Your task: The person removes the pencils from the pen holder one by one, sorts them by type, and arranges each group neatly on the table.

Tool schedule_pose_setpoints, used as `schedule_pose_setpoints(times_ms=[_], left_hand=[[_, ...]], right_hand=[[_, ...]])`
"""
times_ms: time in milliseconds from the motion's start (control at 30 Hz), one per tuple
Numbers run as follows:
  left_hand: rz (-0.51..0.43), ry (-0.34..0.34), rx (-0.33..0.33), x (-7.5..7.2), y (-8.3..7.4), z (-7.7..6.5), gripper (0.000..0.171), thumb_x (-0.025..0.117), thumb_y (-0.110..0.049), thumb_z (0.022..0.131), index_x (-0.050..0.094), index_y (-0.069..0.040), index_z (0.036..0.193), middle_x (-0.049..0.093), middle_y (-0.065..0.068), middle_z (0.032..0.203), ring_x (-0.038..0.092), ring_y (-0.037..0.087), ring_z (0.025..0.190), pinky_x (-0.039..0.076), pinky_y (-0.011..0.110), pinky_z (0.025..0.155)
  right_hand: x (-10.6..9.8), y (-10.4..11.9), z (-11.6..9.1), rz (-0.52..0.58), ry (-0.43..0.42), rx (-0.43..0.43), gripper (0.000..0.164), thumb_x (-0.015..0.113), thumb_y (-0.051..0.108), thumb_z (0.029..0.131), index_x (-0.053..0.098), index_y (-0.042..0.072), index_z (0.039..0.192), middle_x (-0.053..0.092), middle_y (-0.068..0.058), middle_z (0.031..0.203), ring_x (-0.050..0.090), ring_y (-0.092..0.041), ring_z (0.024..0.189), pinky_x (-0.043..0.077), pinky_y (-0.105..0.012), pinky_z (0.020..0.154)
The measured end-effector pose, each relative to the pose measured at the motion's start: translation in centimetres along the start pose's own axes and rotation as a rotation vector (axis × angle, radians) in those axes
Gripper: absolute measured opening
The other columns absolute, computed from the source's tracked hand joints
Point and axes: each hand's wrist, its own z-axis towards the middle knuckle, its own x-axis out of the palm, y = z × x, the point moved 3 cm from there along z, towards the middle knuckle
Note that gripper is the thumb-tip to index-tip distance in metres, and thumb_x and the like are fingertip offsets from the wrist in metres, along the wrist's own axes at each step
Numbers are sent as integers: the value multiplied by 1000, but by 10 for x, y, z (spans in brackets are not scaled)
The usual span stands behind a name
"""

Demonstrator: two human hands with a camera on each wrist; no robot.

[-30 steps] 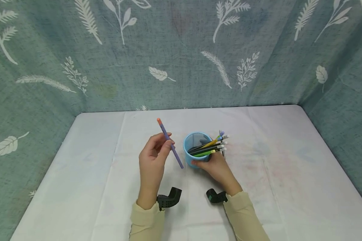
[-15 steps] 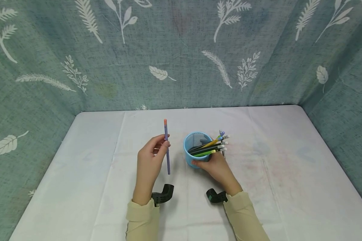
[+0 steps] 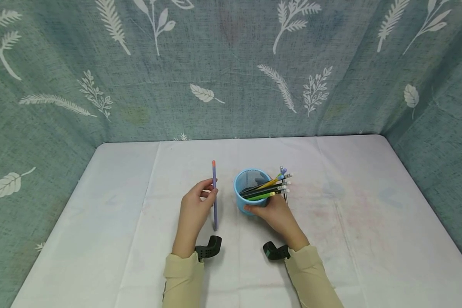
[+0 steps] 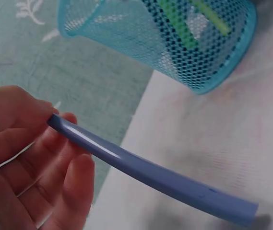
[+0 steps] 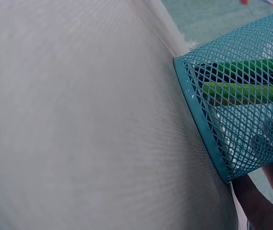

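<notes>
My left hand [image 3: 192, 209] pinches a slim purple pencil [image 3: 215, 209] with an orange top, between thumb and fingers. It stands nearly upright to the left of the cup. Close up in the left wrist view, the pencil's blunt lower end is at or just above the white cloth; I cannot tell if it touches. My right hand [image 3: 279, 216] grips a light-blue mesh pen cup [image 3: 243, 202] round its right side, thumb in front. Several pencils [image 3: 263, 190], black, green and yellow, lean to the right inside it. Part of that hand is hidden behind the cup.
A white cloth [image 3: 119, 235] covers the table, whose far edge meets a green leaf-patterned curtain [image 3: 231, 77]. More curtain hangs at both sides. Black wrist mounts [image 3: 209, 248] sit by each cuff.
The purple pencil has swung from tilted to nearly upright, then come down towards the cloth with my left hand. My right hand and the cup have stayed still.
</notes>
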Motion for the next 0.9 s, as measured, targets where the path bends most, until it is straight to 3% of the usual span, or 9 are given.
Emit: schedule_pose_setpoints(times_ms=[333,567,900], left_hand=[[15,28,-63,7,11,2,31,60,-19,85,59,-15,116,59,-2,96,57,12,77,47,28,56],[58,22,-81,13,18,4,43,59,-15,85,50,-17,128,57,-1,103,56,14,83,50,28,62],[143,25,-36,20,26,5,47,61,-11,83,48,-12,129,57,1,103,58,14,82,49,30,66]], right_hand=[[9,-34,11,0,-40,-10,69,80,38,62,50,14,120,55,-1,113,49,-14,106,36,-37,93],[13,-32,11,-20,-70,-25,75,77,45,63,46,16,125,54,2,114,49,-13,106,37,-37,92],[17,-31,11,-62,-96,-16,74,76,48,63,47,17,124,55,3,112,50,-11,105,37,-35,91]])
